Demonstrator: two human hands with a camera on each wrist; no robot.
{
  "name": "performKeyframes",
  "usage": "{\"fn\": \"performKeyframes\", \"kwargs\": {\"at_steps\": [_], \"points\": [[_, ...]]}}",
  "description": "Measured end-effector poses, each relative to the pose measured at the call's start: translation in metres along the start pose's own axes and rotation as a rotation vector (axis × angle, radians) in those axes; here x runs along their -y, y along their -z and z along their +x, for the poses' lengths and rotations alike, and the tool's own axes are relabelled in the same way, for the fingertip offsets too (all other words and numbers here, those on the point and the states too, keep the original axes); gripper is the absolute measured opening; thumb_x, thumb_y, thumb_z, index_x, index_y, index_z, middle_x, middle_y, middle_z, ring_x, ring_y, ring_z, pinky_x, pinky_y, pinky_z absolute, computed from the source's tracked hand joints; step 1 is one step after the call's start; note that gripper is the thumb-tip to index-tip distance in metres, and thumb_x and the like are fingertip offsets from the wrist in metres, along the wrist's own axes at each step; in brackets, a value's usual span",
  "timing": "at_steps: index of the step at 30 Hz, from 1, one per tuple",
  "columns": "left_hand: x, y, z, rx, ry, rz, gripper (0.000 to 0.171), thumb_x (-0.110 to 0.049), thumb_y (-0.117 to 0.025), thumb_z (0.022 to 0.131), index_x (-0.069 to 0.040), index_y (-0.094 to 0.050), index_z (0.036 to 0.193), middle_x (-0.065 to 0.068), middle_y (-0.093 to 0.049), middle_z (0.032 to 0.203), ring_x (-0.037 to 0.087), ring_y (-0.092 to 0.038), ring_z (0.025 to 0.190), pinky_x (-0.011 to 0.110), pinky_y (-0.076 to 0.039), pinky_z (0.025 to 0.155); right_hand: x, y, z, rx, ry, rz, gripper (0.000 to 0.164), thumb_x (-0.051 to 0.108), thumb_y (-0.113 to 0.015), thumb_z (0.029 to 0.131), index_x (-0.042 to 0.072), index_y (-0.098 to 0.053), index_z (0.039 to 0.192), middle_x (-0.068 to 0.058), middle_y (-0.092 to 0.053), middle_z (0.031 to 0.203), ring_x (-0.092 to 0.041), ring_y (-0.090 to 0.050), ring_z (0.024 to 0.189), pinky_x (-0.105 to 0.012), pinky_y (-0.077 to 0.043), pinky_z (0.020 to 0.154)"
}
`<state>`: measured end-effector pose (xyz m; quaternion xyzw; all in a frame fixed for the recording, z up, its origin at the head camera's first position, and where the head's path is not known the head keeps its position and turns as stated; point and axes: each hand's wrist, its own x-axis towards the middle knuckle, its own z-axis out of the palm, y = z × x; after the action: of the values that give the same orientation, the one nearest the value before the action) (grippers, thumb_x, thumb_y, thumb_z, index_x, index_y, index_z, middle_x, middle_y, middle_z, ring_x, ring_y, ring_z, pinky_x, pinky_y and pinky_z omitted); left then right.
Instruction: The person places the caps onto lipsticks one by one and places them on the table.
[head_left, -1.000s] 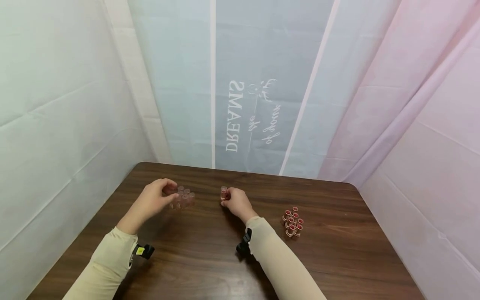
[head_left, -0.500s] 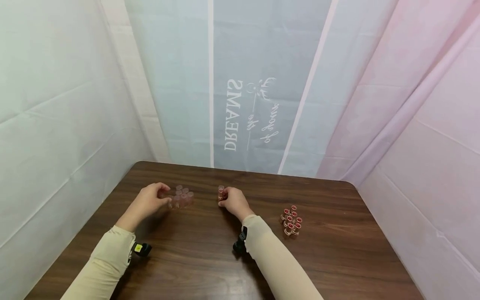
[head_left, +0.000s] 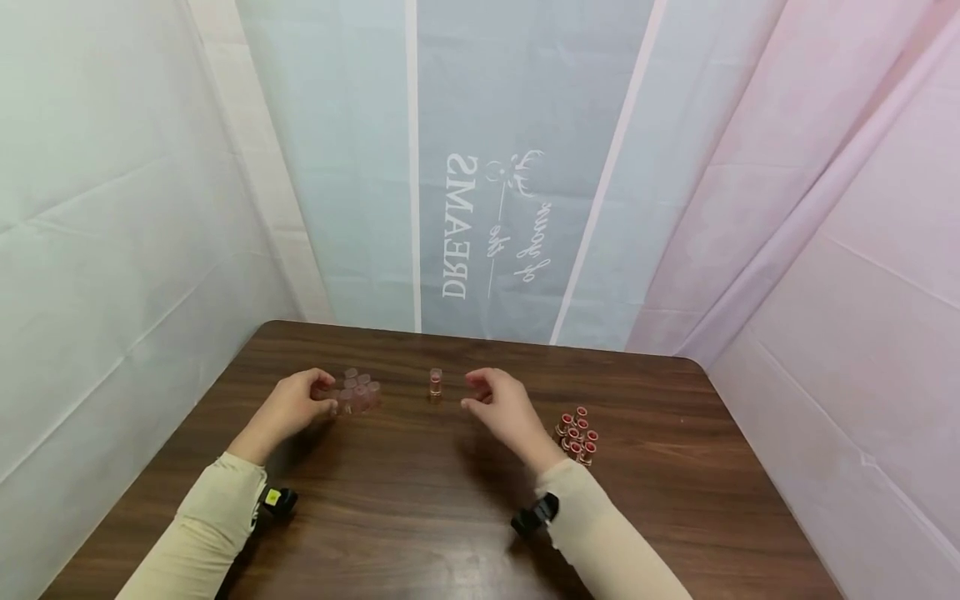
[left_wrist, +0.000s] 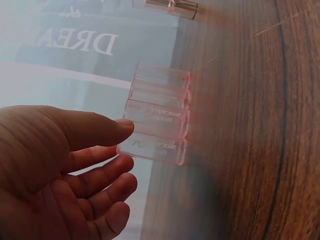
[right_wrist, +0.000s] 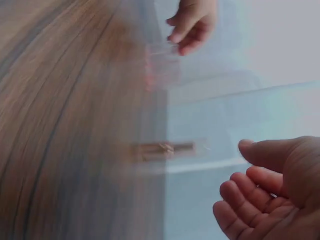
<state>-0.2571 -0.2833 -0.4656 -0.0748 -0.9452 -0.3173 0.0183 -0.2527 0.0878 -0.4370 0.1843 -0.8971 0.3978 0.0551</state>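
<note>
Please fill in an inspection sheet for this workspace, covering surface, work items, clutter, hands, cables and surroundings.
Surface: dark wood-grain table.
Work items: clear caps grouped left; one capped tube upright in the middle; open tubes with red tops grouped right.
Clutter: nothing seen.
Left hand: fingers relaxed at the caps; contact unclear.
Right hand: holding nothing, apart from the capped tube.
Cables: nothing seen.
Surroundings: lettered backdrop behind the table; pale sheets at both sides.

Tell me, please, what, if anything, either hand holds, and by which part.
Nothing is held: the right hand is apart from the capped lipstick, the left hand beside the caps, touch unclear.
</note>
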Motion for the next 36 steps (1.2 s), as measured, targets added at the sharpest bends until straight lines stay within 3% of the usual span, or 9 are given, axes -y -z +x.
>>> {"fn": "performKeyframes", "kwargs": {"at_steps": [7, 15, 21, 27, 36], "points": [[0.003, -0.003, 0.004, 0.01, 0.001, 0.01, 0.036, -0.016, -0.074, 0.093, 0.001, -0.064, 0.123, 0.019, -0.07, 0.11, 0.032, -0.066, 0.1, 0.046, -0.055, 0.078, -0.007, 0.058, -0.044, -0.146, 0.059, 0.0, 0.032, 0.015, -0.081, 0.09, 0.012, -0.071, 0.12, -0.003, -0.07, 0.112, -0.013, -0.069, 0.093, -0.033, -0.059, 0.079], [0.003, -0.007, 0.004, 0.017, -0.003, 0.024, 0.032, -0.017, -0.074, 0.094, -0.001, -0.065, 0.12, 0.017, -0.069, 0.107, 0.029, -0.064, 0.095, 0.044, -0.053, 0.078, -0.041, 0.103, -0.087, -0.243, 0.023, -0.021, 0.028, 0.015, -0.081, 0.09, 0.01, -0.072, 0.116, -0.005, -0.072, 0.105, -0.011, -0.066, 0.088, -0.03, -0.057, 0.075], [0.006, -0.006, 0.001, -0.01, -0.005, 0.033, 0.029, -0.015, -0.075, 0.093, 0.0, -0.065, 0.116, 0.016, -0.069, 0.105, 0.03, -0.064, 0.094, 0.049, -0.053, 0.081, -0.078, 0.116, -0.105, -0.236, -0.046, 0.012, 0.028, 0.018, -0.079, 0.092, 0.01, -0.071, 0.118, -0.007, -0.073, 0.107, -0.008, -0.065, 0.091, -0.024, -0.055, 0.077], [0.006, -0.007, 0.001, -0.01, 0.006, 0.032, 0.026, -0.015, -0.076, 0.092, -0.002, -0.066, 0.113, 0.012, -0.069, 0.102, 0.027, -0.063, 0.093, 0.046, -0.052, 0.081, -0.106, 0.123, -0.111, -0.239, -0.074, 0.03, 0.029, 0.018, -0.077, 0.094, 0.012, -0.07, 0.121, -0.008, -0.073, 0.111, -0.006, -0.064, 0.094, -0.021, -0.053, 0.08], [0.003, -0.006, -0.001, -0.024, -0.002, 0.034, 0.022, -0.014, -0.075, 0.093, -0.003, -0.067, 0.111, 0.012, -0.07, 0.1, 0.026, -0.064, 0.092, 0.045, -0.053, 0.078, -0.143, 0.121, -0.115, -0.124, -0.146, 0.021, 0.037, 0.015, -0.079, 0.092, 0.006, -0.068, 0.126, -0.009, -0.072, 0.117, -0.013, -0.064, 0.095, -0.024, -0.054, 0.079]]}}
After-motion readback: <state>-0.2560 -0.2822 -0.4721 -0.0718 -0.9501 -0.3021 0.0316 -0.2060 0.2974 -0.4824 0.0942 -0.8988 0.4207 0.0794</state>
